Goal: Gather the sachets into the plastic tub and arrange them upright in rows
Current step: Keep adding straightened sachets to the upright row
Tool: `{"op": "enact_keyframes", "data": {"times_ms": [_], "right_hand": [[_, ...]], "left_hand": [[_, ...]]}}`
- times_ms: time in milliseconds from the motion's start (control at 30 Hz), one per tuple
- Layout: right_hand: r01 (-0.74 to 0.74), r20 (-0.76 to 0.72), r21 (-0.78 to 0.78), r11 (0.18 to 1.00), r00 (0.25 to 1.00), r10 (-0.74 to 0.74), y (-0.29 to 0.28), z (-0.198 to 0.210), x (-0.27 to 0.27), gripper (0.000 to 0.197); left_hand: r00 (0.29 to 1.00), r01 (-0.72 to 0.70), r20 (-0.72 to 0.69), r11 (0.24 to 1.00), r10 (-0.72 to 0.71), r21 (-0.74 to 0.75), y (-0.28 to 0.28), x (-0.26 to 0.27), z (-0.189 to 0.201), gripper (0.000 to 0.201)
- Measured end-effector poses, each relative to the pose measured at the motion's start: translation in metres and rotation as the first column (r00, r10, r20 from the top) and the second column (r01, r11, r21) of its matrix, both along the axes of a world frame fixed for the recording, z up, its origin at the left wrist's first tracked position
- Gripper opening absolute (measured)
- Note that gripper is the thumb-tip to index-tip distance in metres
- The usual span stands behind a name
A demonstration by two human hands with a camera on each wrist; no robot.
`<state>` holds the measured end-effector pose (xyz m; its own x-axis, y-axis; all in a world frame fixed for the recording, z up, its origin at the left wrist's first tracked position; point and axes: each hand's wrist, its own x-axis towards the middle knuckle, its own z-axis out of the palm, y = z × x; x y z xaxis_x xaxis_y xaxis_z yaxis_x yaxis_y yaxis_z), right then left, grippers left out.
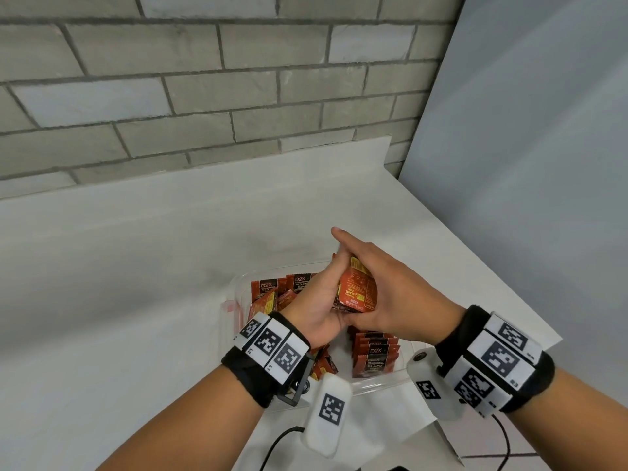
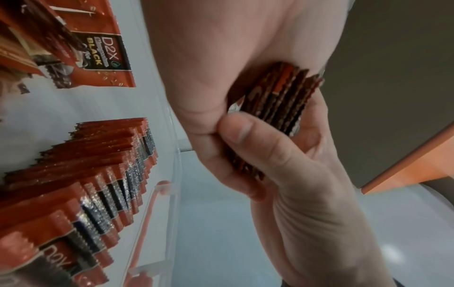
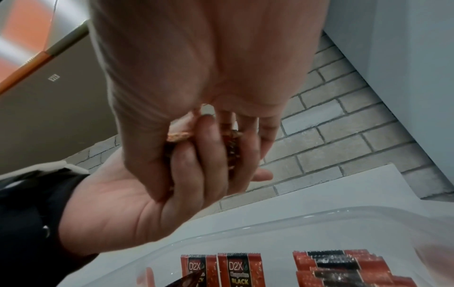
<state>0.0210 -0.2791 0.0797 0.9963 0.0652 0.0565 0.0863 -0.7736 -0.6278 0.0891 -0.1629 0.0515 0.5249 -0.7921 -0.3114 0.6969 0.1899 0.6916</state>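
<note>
Both hands hold one stack of red sachets (image 1: 356, 290) between them, just above the clear plastic tub (image 1: 235, 287). My left hand (image 1: 316, 300) cups the stack from the left, its fingers wrapped round it. From the right, my right hand (image 1: 397, 290) clamps it, fingers laid over the top and thumb below. The left wrist view shows the stack's serrated edges (image 2: 277, 97); the right wrist view shows a little of the stack (image 3: 232, 151). Inside the tub, a row of upright sachets (image 1: 373, 355) stands near me and loose sachets (image 1: 272, 290) lie at the far left.
The tub sits on a white counter (image 1: 136, 266) against a grey brick wall (image 1: 204, 79). A grey panel (image 1: 526, 164) bounds the counter on the right, where the counter edge (image 1: 492, 283) runs diagonally. A black cable (image 1: 272, 447) hangs below my wrists.
</note>
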Motion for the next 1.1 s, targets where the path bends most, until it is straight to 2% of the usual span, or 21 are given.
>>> {"op": "enact_keyframes", "data": {"times_ms": [67,267,433,500,567,667,767,867,1000,1067,1100], "right_hand": [[0.017,-0.006,-0.010,1.000,1.000,-0.017,0.000,0.001,0.002,0.117],[0.043,-0.056,-0.087,0.995,0.997,-0.048,-0.006,0.001,0.004,0.120],[0.074,-0.062,-0.109,0.991,0.995,-0.081,-0.006,-0.001,0.004,0.117],[0.086,-0.075,-0.040,0.995,0.993,-0.089,-0.005,-0.001,0.001,0.106],[0.166,-0.036,0.085,0.982,0.986,-0.164,-0.008,-0.001,-0.001,0.089],[0.278,0.035,0.162,0.947,0.957,-0.287,-0.016,-0.003,-0.004,0.072],[0.322,-0.016,0.295,0.899,0.943,-0.333,-0.024,-0.004,-0.006,0.056],[0.355,-0.023,0.411,0.840,0.925,-0.380,-0.028,-0.003,-0.006,0.031],[0.377,0.090,0.486,0.788,0.876,-0.475,-0.030,0.003,-0.004,0.021],[0.345,0.204,0.479,0.807,0.851,-0.485,-0.030,0.006,-0.006,0.021],[0.321,0.244,0.433,0.842,0.858,-0.453,-0.030,0.007,-0.007,0.020]], "left_hand": [[0.999,-0.012,-0.038,1.000,0.013,0.013,0.000,0.004,-0.001,0.059],[0.999,0.048,-0.021,0.999,-0.047,0.027,0.001,0.009,-0.003,0.059],[0.995,0.103,0.010,0.994,-0.102,-0.025,0.004,0.013,-0.012,0.018],[0.997,0.078,0.021,0.997,-0.078,-0.016,0.006,0.014,-0.012,0.017],[0.995,0.086,0.052,0.996,-0.085,-0.023,0.008,0.015,-0.012,0.019],[0.993,0.095,0.072,0.994,-0.091,-0.055,0.012,0.014,-0.011,0.030],[0.996,0.081,0.041,0.994,-0.078,-0.077,0.014,0.015,-0.011,0.038],[0.997,0.070,0.030,0.997,-0.069,-0.034,0.014,0.016,-0.014,0.047],[0.998,0.045,-0.035,0.998,-0.046,-0.040,0.013,0.018,-0.015,0.034],[0.998,0.016,-0.061,0.998,-0.020,-0.064,0.013,0.019,-0.017,0.032],[0.998,0.005,-0.063,0.998,-0.009,-0.070,0.013,0.019,-0.017,0.033]]}}
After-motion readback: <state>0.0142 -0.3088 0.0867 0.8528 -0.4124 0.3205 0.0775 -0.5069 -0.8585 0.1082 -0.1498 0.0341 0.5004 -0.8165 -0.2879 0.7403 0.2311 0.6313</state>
